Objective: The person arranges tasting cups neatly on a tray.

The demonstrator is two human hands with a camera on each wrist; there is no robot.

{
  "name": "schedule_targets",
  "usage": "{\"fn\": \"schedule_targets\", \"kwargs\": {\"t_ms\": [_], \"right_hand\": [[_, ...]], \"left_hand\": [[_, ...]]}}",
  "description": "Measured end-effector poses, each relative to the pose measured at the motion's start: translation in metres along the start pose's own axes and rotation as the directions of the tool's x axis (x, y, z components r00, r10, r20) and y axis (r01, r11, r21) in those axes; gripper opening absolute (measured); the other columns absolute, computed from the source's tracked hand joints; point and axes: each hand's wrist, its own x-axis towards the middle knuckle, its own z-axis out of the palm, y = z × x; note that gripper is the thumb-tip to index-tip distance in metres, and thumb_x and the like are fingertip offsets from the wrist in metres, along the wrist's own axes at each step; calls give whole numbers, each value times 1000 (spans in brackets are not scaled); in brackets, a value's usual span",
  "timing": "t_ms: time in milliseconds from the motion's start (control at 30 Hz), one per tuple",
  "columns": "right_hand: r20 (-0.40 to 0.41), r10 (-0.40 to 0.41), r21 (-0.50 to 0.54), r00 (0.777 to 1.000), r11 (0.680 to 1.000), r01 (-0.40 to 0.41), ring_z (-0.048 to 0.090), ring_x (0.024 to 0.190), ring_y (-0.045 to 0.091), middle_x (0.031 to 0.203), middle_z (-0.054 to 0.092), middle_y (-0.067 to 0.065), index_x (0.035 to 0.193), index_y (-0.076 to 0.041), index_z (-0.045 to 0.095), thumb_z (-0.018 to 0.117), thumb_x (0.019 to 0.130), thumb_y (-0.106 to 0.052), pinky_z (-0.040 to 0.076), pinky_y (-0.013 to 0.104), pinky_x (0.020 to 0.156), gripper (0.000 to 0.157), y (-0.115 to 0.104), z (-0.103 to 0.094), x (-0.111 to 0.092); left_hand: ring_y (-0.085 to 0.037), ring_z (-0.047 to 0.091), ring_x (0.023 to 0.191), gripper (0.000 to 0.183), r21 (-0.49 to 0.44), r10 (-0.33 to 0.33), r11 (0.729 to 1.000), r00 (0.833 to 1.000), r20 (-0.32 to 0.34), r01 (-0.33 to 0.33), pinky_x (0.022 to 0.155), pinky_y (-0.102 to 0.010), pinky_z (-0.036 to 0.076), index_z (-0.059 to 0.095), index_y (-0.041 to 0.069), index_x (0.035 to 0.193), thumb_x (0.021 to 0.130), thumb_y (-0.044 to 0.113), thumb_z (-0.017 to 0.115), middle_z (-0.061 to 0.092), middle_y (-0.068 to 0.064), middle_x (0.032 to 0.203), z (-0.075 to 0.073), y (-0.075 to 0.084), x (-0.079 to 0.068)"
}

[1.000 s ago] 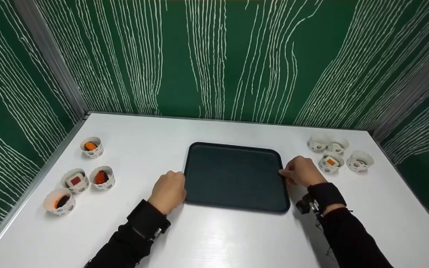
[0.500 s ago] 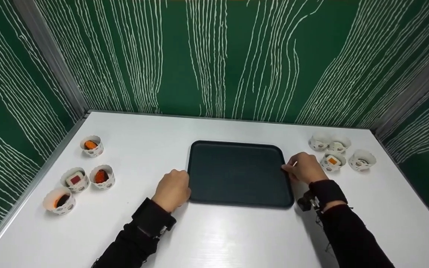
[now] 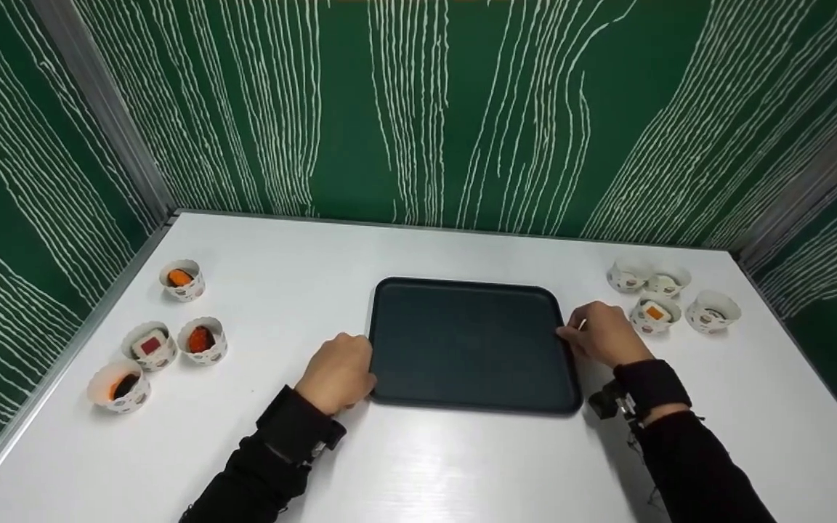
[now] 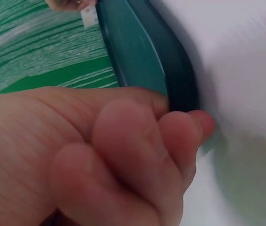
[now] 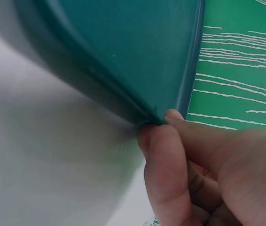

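- The thumb and fingers of the left hand (image 3: 337,372) are curled and pinch the left rim of the tray (image 3: 471,347), toward its near corner.
- The right hand (image 3: 600,334) pinches the right rim between thumb and finger.
- The tray is in the middle of the table (image 3: 418,468); its long axis goes from left to right, about parallel with the far table edge, and its short ends face the hands.
- Well apart, four cups (image 3: 203,341) stand at left, and four other cups (image 3: 656,314) at far right.
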Motion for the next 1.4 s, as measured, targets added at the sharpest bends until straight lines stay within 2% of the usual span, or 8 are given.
{"fn": "schedule_targets", "kwargs": {"t_ms": [333,467,667,867,1000,1133,1267,1400], "right_hand": [[8,17,32,1000,999,-17,57,55,14,62,65,4,86,0,73,71,104,-18,46,30,55,26,0,2,0],[12,39,47,999,998,-40,58,57,14,63,66,3,87,0,74,70,104,-19,47,30,56,27,2,2,-3],[18,51,66,999,996,-52,59,55,14,60,65,1,87,-1,73,69,106,-21,47,31,58,28,1,2,-6],[28,63,59,998,996,-65,60,57,14,60,66,0,91,0,75,69,106,-25,47,31,60,30,-2,1,-6],[25,59,58,998,996,-61,62,58,15,63,69,2,95,1,76,69,106,-30,48,32,62,33,-2,-1,-8],[6,61,72,998,995,-62,63,60,16,66,71,5,96,1,76,69,106,-32,48,32,61,35,-3,-4,-12],[-32,68,78,997,995,-65,66,61,15,70,75,6,99,2,77,67,107,-35,49,32,59,38,-6,-9,-18],[-74,55,75,996,996,-49,68,64,17,74,77,8,103,2,76,66,107,-38,47,30,57,41,-13,-15,-25]], "left_hand": [[-24,58,59,5,26,14,1000,1000,-10,-13,54,-32,47,72,-5,80,83,-5,76,66,-16,69,-2,-1,-2],[-24,58,54,8,14,13,1000,1000,15,-13,50,-30,45,72,-5,77,85,-4,76,64,-14,64,-2,-1,-1],[-25,61,55,8,30,-20,999,999,49,18,51,-29,46,74,-6,82,87,1,77,65,-14,68,-3,0,-1],[-22,58,61,20,38,-3,999,1000,-2,3,56,-33,48,72,-5,81,86,9,85,67,-13,71,-7,-2,-3],[-18,54,59,33,42,-9,999,998,-56,12,56,-34,46,66,2,68,86,17,90,61,-7,62,-17,-7,-2],[-23,63,60,37,90,-7,996,992,-123,19,57,-40,53,65,6,65,87,21,90,64,-7,62,-31,-12,1],[-37,73,70,31,124,-22,991,984,-175,44,63,-51,60,71,5,76,90,26,87,74,-14,76,-51,-19,4],[-43,75,84,29,128,-50,989,981,-189,75,71,-56,61,74,1,97,94,29,83,78,-21,96,-75,-29,7]]}}
